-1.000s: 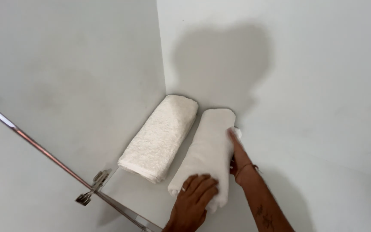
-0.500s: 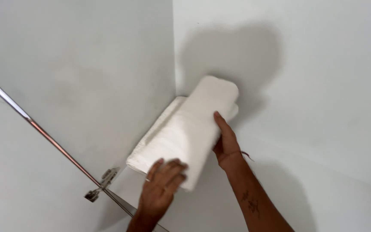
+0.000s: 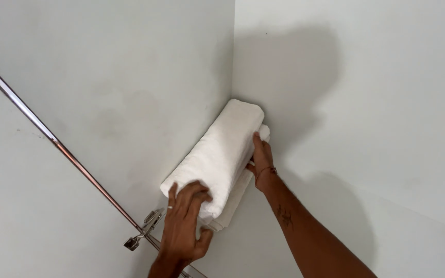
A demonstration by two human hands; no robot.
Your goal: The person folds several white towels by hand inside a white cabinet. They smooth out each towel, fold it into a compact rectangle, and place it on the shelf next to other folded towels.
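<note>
1. My left hand (image 3: 184, 219) has its fingers (image 3: 198, 191) curled over the near end of the top towel (image 3: 217, 152), thumb underneath, gripping it.
2. My right hand (image 3: 261, 160) lies flat along the right side of that towel, fingers straight and pressed against it; I can't tell whether the thumb closes round anything.
3. The top towel is a white rolled one, lying on the bottom towel (image 3: 235, 198), which shows only as an edge beneath it.
4. Both towels sit in the corner where two white walls (image 3: 130, 77) meet; what carries them is hidden.
5. A chrome rail (image 3: 52, 139) runs diagonally on the left, ending at a bracket (image 3: 142, 234) just left of my left wrist.
</note>
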